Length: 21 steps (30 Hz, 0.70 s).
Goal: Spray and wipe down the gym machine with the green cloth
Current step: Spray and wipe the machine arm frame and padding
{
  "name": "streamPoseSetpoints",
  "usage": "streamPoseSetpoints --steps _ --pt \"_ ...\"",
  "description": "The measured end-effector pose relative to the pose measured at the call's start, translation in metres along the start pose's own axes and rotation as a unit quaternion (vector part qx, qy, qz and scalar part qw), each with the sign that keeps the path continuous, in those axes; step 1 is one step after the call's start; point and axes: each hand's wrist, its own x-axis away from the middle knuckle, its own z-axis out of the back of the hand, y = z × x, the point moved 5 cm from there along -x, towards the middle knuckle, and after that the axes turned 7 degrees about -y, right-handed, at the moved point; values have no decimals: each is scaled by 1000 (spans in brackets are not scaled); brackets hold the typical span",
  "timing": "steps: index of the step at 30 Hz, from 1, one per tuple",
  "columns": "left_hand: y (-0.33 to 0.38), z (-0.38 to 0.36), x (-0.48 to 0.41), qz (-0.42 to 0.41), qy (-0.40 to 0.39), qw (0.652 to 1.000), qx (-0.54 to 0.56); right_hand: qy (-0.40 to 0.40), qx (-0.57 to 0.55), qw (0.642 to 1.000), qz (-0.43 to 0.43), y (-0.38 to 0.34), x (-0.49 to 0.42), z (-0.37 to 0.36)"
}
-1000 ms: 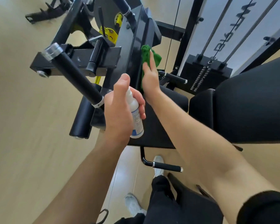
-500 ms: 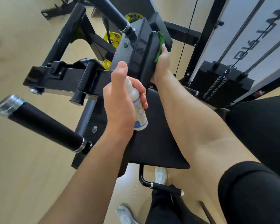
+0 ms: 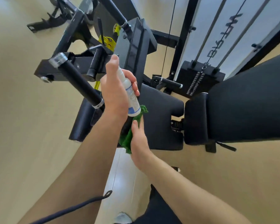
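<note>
At the near left edge of the black seat pad [image 3: 162, 117], your right hand [image 3: 140, 143] lies flat with its fingers straight, pressing the green cloth [image 3: 127, 140] against the pad's side; the thumb is hidden, so nothing visibly pinches the cloth. Just above it, your left hand [image 3: 115, 94] is wrapped around a small white spray bottle [image 3: 132, 99], one digit resting on the pump top, and the bottle's base sits at the cloth's upper bunched end. The main risk is the cloth. It is held only by pressure, so if you lift your palm or slide past the pad's edge it could fall to the floor below. Your hands are also crowded together, and a wide wiping stroke could knock the bottle or jog the pump. A stray spray would probably land on the upright steel plate [image 3: 136, 46] beyond, or drift to the floor and leave it slick near your feet. The black foam handle [image 3: 78, 81] juts out just left of your left wrist, so drawing that arm back quickly may strike it.
</note>
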Motion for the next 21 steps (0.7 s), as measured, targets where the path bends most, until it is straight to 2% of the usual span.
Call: streamPoseSetpoints --steps 4,7,12,14,17,21 --pt "8 39 41 -3 -34 999 4 23 94 980 176 -6 25 -24" --pt "16 68 63 -11 -41 999 2 47 184 956 223 -34 25 -37" --pt "23 93 68 -6 -60 998 -9 57 234 950 198 -82 -27 -37" --pt "27 99 62 -7 -83 996 -7 84 236 950 185 -101 -55 -30" --pt "36 110 54 -46 -126 991 -19 90 215 955 186 -129 -91 -25" --pt "46 127 47 -72 -138 987 -35 93 147 969 175 -147 -132 -11"
